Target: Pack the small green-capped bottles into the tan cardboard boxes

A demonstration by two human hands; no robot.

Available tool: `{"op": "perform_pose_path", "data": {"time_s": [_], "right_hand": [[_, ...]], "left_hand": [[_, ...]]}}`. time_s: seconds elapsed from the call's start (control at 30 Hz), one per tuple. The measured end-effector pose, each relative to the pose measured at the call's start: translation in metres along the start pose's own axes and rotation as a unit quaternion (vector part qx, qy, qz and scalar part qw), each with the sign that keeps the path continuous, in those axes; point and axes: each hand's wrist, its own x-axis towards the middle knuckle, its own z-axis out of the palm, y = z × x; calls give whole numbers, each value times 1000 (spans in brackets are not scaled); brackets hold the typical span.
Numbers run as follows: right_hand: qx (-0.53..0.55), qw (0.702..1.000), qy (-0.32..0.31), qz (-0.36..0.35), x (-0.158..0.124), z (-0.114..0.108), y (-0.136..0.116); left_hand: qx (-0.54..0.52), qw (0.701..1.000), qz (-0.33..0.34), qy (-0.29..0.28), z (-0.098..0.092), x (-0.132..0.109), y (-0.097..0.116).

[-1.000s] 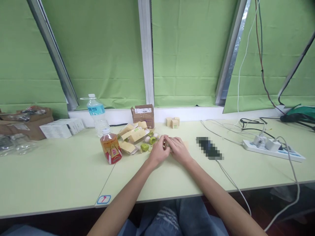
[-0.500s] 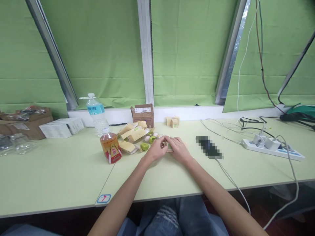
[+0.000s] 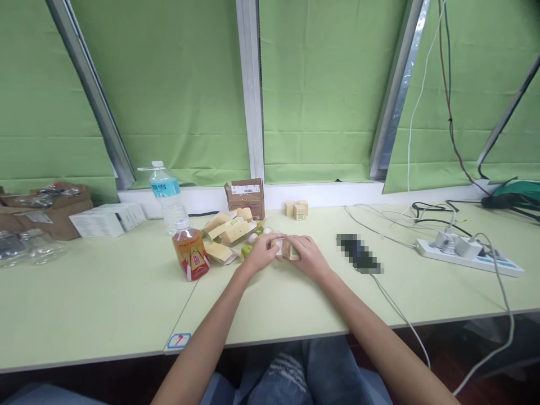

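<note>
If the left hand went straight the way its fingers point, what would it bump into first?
The left hand would probably meet the right hand first, at the small tan box; any gap between them is hard to judge.

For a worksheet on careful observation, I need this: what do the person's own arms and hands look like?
The left hand and right hand are ungloved, with no ring or watch visible. Both forearms are slim and bare, with no sleeves showing. Below them are blue jeans with a pale, frayed patch.
</note>
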Motion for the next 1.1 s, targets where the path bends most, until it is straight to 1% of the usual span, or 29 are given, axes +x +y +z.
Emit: {"op": "perform_pose_path", "data": {"time_s": [0.07, 0.13, 0.2, 0.23, 0.3, 0.37, 0.63, 0.77, 0.83, 1.0, 1.1], "right_hand": [[9, 1000, 14, 12, 0, 0, 1], [14, 999, 30, 19, 0, 1, 2], [13, 999, 41, 20, 0, 2, 4], [10, 999, 43, 19, -1, 2, 4], [2, 999, 44, 19, -1, 2, 5], [-6, 999, 47, 17, -1, 1, 6], [-20, 998, 51, 20, -2, -1, 6], [-25, 998, 55, 18, -2, -2, 9], [-32, 997, 61, 18, -2, -3, 9], [-42, 997, 71, 10, -1, -4, 7], [-49, 997, 61, -2, 0, -3, 4]], "left_hand": [[-7, 1000, -9, 11, 1, 0, 1], [28, 999, -2, 37, 4, -1, 5], [89, 993, 33, 62, 7, -2, 12], [117, 989, 60, 66, 8, -3, 16], [147, 982, 108, 58, 8, -4, 22], [158, 978, 128, 49, 7, -6, 25], [215, 966, 127, 59, 5, -7, 21], [230, 962, 139, 48, 6, -8, 19], [238, 958, 148, 58, 6, -7, 18], [264, 944, 164, 111, 4, -5, 17], [304, 932, 165, 111, 0, -5, 17]]}}
